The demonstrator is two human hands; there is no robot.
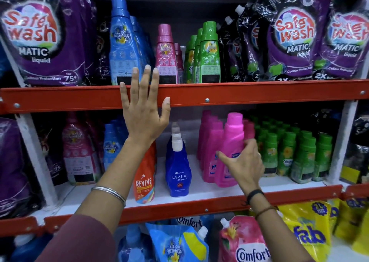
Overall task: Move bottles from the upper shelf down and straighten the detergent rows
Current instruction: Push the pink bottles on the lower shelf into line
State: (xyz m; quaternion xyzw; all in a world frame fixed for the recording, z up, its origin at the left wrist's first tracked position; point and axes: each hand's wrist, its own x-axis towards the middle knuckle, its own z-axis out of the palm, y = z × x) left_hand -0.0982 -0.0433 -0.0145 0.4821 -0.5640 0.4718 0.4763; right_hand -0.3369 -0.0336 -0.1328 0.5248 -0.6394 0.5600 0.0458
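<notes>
My left hand [144,106] is raised flat, fingers spread, against the red front rail of the upper shelf [259,93], just below a tall blue bottle [124,44] and a pink bottle [166,56]. It holds nothing. Green bottles [208,54] stand to their right on that shelf. On the middle shelf [199,190], my right hand [244,163] wraps the front bright pink bottle [232,142] of a pink row, thumb on its label and fingers around its right side. Rows of small green bottles [303,154] stand right of it.
A blue Ujala bottle [178,164] and a red Revive bottle [145,174] stand in the middle shelf's gap. Purple Safe Wash pouches [43,38] flank the upper shelf. Comfort pouches [242,241] and yellow fab packs [309,231] fill the lower shelf.
</notes>
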